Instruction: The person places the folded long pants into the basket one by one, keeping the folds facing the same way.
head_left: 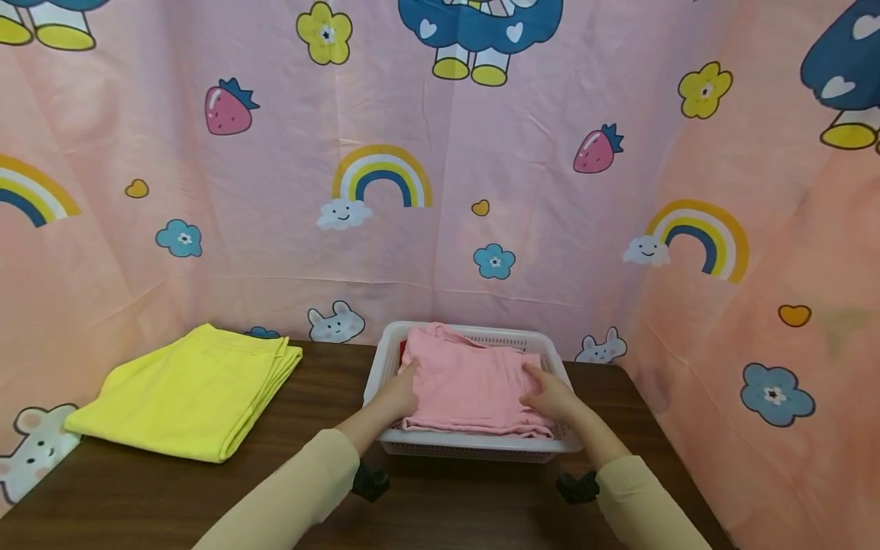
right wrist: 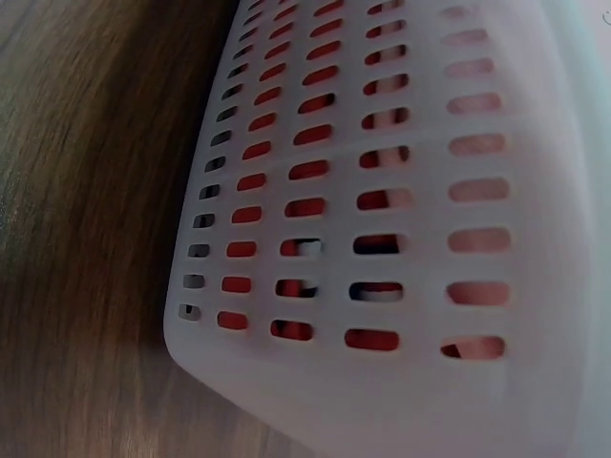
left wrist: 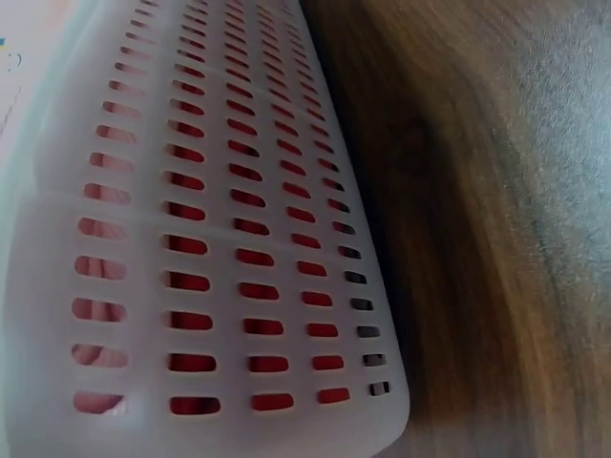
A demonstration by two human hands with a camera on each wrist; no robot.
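A folded pink garment (head_left: 467,382) lies in a white plastic basket (head_left: 474,441) with slotted walls. At the garment's left edge my left hand (head_left: 399,393) holds it, reaching in over the basket's rim. My right hand (head_left: 552,396) holds the opposite edge, with thumb and index finger against the cloth. The other fingers of both hands are mostly hidden between cloth and basket wall. Red fabric (head_left: 402,350) peeks out at the basket's left, under the pink garment. Through the slots, the left wrist view shows more red fabric (left wrist: 258,326), as does the right wrist view.
A folded yellow garment (head_left: 189,389) lies on the dark wooden table (head_left: 302,428), left of the basket. A pink patterned curtain (head_left: 447,252) hangs behind the table and along both sides. The basket stands near the table's back edge.
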